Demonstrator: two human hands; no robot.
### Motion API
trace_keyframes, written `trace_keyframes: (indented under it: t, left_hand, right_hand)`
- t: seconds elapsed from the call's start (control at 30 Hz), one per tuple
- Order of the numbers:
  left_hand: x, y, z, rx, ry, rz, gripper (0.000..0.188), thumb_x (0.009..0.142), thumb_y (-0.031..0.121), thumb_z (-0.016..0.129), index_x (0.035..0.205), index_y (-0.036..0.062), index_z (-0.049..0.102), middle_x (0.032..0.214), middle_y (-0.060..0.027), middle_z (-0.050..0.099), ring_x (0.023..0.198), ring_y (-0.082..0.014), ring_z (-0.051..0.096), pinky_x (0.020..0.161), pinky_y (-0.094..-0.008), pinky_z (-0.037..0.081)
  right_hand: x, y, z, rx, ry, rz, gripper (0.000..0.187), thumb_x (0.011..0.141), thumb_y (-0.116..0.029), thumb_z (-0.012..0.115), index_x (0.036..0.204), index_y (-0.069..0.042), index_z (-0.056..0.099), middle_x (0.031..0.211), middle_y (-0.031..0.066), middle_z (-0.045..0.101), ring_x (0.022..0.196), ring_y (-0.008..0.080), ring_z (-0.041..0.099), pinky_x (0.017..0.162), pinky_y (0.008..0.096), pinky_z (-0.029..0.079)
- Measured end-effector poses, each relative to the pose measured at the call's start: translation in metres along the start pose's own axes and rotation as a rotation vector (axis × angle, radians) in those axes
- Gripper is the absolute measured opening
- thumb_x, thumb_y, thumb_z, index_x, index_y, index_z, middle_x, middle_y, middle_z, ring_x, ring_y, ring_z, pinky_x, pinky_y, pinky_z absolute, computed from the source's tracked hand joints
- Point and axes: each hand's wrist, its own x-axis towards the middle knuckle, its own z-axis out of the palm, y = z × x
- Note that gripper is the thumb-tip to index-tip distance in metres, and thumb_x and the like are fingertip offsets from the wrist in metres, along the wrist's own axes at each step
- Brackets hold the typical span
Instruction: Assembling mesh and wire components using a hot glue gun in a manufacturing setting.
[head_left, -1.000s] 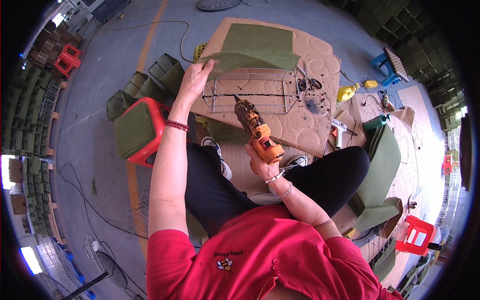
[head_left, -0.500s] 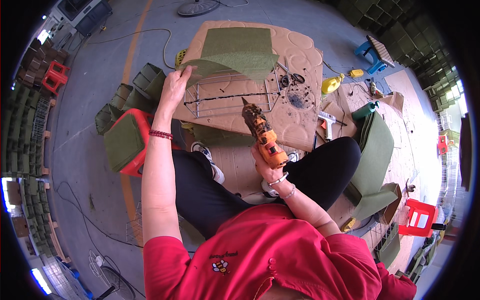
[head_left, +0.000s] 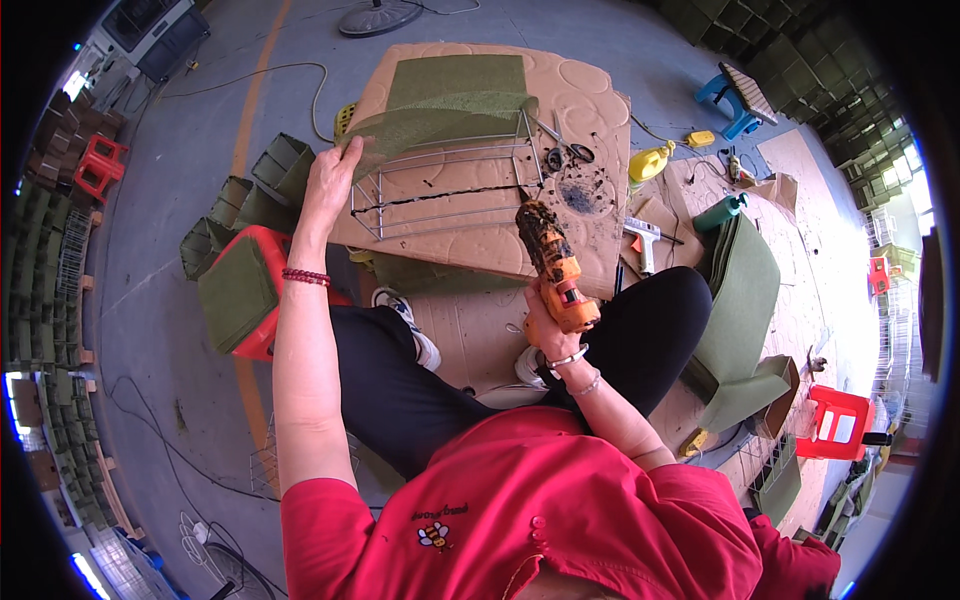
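Left hand [head_left: 330, 180] is clamping green felt [head_left: 440, 120] over the wire frame [head_left: 440, 185] at 12 o'clock; right hand [head_left: 555, 320] is gripping the orange glue gun [head_left: 550, 262]. Felt is draped on top only; sides are remaining bare.

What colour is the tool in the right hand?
Orange, grimy glue gun with a blackened front, gripped by the right hand; head view.

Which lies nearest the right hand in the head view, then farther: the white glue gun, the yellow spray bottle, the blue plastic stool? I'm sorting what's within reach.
From the right hand holding the orange tool:
1. White glue gun, just up-right.
2. Yellow spray bottle, beyond it.
3. Blue plastic stool, far upper right.
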Motion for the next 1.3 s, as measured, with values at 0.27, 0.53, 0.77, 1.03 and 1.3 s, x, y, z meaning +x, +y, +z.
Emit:
trace_keyframes:
  t: [0.27,0.53,0.77,1.03,1.3]
  left_hand:
    - [0.003,-0.008,0.000,-0.025,0.002,0.015,0.052,0.096,0.043,0.045,0.114,-0.0018,0.062,0.101,-0.0085,0.068,0.093,-0.0121,0.058,0.085,-0.0268,0.042]
    - [0.014,-0.025,-0.001,0.036,0.011,-0.003,0.051,0.097,0.043,0.045,0.116,-0.0016,0.062,0.105,-0.0093,0.067,0.096,-0.0130,0.058,0.088,-0.0271,0.042]
    - [0.011,-0.026,0.004,0.030,0.119,0.141,0.058,0.094,0.048,0.044,0.098,-0.0064,0.063,0.061,-0.0182,0.051,0.060,-0.0206,0.046,0.063,-0.0375,0.042]
    - [0.016,-0.028,-0.002,0.125,0.008,-0.036,0.054,0.095,0.047,0.045,0.114,0.0007,0.064,0.095,-0.0073,0.067,0.089,-0.0118,0.056,0.083,-0.0270,0.042]
    - [0.012,-0.029,0.005,0.022,0.142,0.150,0.059,0.094,0.046,0.046,0.079,-0.0100,0.057,0.055,-0.0171,0.041,0.055,-0.0210,0.040,0.057,-0.0396,0.038]
  right_hand:
    - [0.000,0.001,-0.005,0.099,0.074,0.103,0.017,0.081,-0.015,0.070,0.091,-0.007,0.059,0.079,0.0001,0.060,0.071,0.0123,0.058,0.064,0.0287,0.046]
    - [-0.002,0.002,-0.007,0.106,0.063,0.192,0.016,0.082,-0.014,0.070,0.092,-0.007,0.059,0.080,-0.0004,0.060,0.074,0.0105,0.058,0.066,0.0267,0.046]
    - [-0.003,-0.003,-0.003,0.095,0.095,0.091,0.015,0.081,-0.012,0.070,0.091,-0.006,0.061,0.078,-0.0004,0.061,0.071,0.0101,0.059,0.064,0.0260,0.048]
    - [-0.004,0.003,0.001,-0.016,-0.008,0.031,0.014,0.083,-0.013,0.067,0.094,-0.008,0.061,0.084,0.0011,0.061,0.077,0.0125,0.058,0.068,0.0281,0.045]
    - [0.000,0.002,-0.001,-0.132,0.080,-0.068,0.016,0.078,-0.022,0.069,0.083,-0.008,0.064,0.072,0.0061,0.063,0.066,0.0252,0.061,0.061,0.0368,0.047]
